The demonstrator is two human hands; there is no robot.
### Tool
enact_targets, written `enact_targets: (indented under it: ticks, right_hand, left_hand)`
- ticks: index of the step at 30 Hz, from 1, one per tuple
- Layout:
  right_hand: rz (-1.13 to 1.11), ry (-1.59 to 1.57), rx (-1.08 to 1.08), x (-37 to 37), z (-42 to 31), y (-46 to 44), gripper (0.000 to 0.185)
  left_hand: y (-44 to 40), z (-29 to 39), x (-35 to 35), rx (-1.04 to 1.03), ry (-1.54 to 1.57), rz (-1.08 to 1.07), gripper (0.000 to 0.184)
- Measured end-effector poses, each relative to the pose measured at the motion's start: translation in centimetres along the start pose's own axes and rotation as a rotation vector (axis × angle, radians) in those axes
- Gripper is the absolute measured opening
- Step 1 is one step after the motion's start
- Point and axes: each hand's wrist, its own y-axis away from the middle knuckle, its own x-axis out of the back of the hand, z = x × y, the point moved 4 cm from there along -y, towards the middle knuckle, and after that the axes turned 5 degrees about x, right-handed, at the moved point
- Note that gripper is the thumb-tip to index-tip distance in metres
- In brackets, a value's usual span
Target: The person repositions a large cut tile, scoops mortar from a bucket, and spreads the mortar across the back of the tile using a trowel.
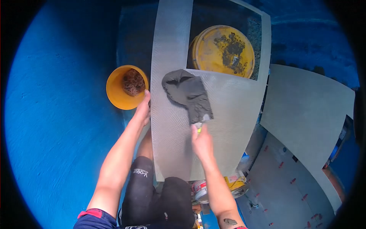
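My right hand is closed round the handle of a trowel, whose blade lies under dark grey mortar. The mortar forms a thick curved heap on a large pale grey board with swirl marks on its face. At the board's left edge, my left hand rests with the thumb pointing up beside a yellow bucket; its other fingers are mostly hidden. Reddish-brown material shows inside the yellow bucket.
A large yellow lidded tub with dark splatters stands in the board's cut-out. Another grey board lies at the right. Below are a white bucket and a yellow bag. A blue surface fills the left.
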Motion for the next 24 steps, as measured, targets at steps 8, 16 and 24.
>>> enact_targets:
  ticks: [8, 16, 24]
  right_hand:
    - [0.220, -0.239, 0.031, 2.5, 16.9, -5.2, 0.046]
    - [0.225, -0.725, -0.165, 5.6, 17.5, -4.4, 0.048]
    - [-0.167, -0.950, -0.141, -6.3, 7.6, -2.2, 0.055]
  left_hand:
    - [1.4, 0.6, -1.1, -0.038, -0.013, -0.121, 0.080]
    - [0.9, 0.5, -0.9, -0.027, -0.100, -0.094, 0.078]
    - [0.7, 0.4, -1.0, -0.127, -0.041, -0.141, 0.075]
